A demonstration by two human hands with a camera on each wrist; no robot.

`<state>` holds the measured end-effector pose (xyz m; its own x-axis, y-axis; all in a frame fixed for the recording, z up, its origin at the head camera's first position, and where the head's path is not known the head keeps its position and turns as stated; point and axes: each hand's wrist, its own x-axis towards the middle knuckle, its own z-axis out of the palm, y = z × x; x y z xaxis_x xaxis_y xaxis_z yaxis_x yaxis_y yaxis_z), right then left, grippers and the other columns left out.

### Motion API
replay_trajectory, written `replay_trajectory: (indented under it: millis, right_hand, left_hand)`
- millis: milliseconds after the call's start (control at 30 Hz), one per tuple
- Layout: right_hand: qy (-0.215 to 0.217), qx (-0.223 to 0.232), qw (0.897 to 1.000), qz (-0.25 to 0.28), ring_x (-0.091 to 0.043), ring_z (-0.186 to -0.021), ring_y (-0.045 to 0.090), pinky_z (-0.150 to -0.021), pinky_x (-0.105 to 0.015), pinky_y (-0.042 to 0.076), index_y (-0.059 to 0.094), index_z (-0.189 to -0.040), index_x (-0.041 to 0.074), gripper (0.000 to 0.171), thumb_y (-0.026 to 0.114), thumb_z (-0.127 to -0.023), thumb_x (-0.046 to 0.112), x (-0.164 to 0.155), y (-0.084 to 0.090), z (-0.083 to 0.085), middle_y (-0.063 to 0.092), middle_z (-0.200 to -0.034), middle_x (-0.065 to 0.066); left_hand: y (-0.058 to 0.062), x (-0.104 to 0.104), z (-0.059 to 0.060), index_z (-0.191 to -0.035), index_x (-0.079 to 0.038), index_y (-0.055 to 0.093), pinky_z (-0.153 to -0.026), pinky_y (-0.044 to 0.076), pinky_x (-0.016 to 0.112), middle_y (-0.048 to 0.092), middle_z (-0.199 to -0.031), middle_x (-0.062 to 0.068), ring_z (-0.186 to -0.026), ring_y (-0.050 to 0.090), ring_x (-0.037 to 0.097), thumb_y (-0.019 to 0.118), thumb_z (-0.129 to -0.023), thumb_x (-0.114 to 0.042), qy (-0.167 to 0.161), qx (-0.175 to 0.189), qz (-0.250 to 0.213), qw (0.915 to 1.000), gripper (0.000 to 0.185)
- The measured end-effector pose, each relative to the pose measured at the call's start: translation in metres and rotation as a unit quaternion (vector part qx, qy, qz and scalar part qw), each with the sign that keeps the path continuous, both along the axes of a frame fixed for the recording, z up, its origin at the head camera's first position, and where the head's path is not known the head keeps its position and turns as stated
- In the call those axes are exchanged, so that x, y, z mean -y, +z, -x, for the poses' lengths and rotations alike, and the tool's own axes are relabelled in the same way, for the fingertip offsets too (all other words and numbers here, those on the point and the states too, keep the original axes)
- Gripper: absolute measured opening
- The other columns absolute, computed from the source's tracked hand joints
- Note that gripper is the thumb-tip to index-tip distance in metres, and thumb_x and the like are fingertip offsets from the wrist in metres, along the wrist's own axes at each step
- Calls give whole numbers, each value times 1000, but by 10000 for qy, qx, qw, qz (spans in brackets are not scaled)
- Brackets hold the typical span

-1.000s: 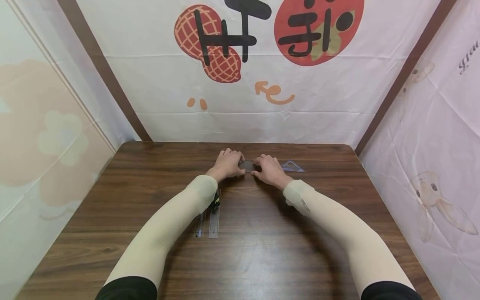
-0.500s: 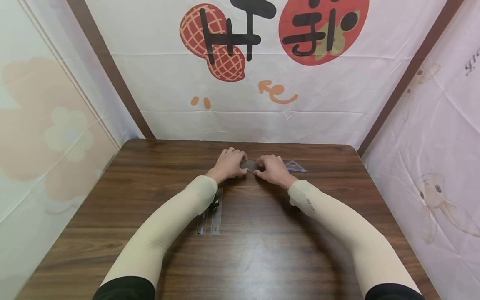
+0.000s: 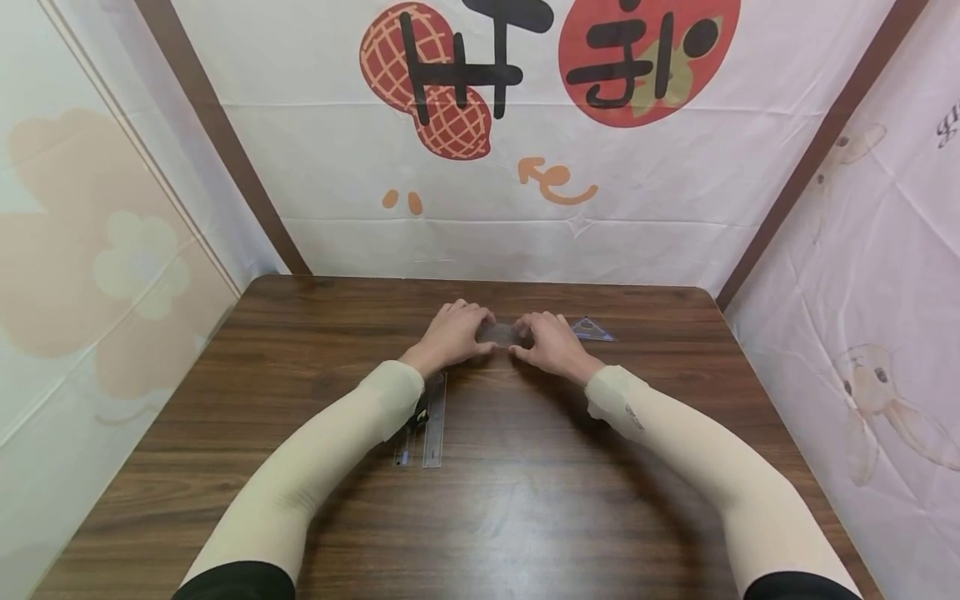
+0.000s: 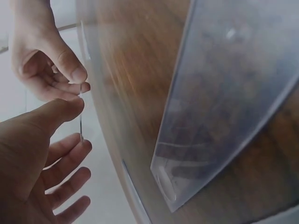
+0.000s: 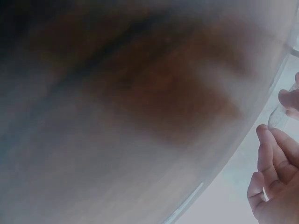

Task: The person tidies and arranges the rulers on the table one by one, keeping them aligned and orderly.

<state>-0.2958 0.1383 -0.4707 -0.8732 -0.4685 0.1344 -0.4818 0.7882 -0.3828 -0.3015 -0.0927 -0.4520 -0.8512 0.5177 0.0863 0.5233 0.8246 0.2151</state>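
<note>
Near the far edge of the table, a thin clear plastic protractor lies between my two hands. My left hand pinches its left end between thumb and fingertips. At the opposite end, the thumb and fingers of my right hand pinch it too. The left wrist view catches the protractor edge-on, a thin line with both hands at it. Only part of its clear edge shows in the right wrist view, beside the curled right fingers.
Just right of my right hand lies a clear set square with blue marks. A clear straight ruler and another narrow clear piece lie under the left forearm. A printed cloth wall stands behind the table.
Both hands, still at the protractor, have come slightly nearer, and the left forearm has shifted a little left. The head view has also shifted slightly.
</note>
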Motion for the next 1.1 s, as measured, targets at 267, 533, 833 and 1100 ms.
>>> replay_trajectory:
  millis: [267, 533, 833, 1100]
  right_hand:
    - [133, -186, 9997, -44, -25, -103, 65, -95, -47, 49, 76, -126, 8, 38, 83, -97, 31, 0, 4, -14, 75, -111, -5]
    - [328, -418, 9986, -69, -23, -99, 65, -91, -46, 51, 75, -122, 5, 36, 84, -94, 27, 0, 5, -27, 74, -109, -5]
    - [500, -637, 9967, -83, -22, -96, 63, -87, -43, 51, 75, -119, 5, 36, 86, -91, 25, 0, 4, -40, 73, -106, -4]
    - [600, -485, 9970, -106, -23, -97, 65, -89, -44, 52, 73, -117, 7, 37, 88, -90, 27, 3, 5, -55, 73, -106, -3]
  left_hand:
    - [0, 5, -16, -135, -15, 72, -109, 43, 49, 73, -128, 3, -118, 59, 27, 83, -96, -37, -147, -60, -159, 9997, 46]
    - [-1, 11, -28, -132, -15, 73, -103, 45, 46, 73, -119, 1, -112, 59, 25, 86, -94, -38, -259, -134, -206, 9994, 46]
    - [-1, 16, -42, -128, -14, 74, -113, 43, 49, 75, -117, 1, -120, 61, 28, 87, -92, -38, -418, -250, -266, 9985, 45]
    - [-3, 22, -55, -128, -14, 74, -110, 46, 48, 76, -118, 0, -120, 63, 28, 88, -90, -41, -541, -381, -176, 9977, 49]
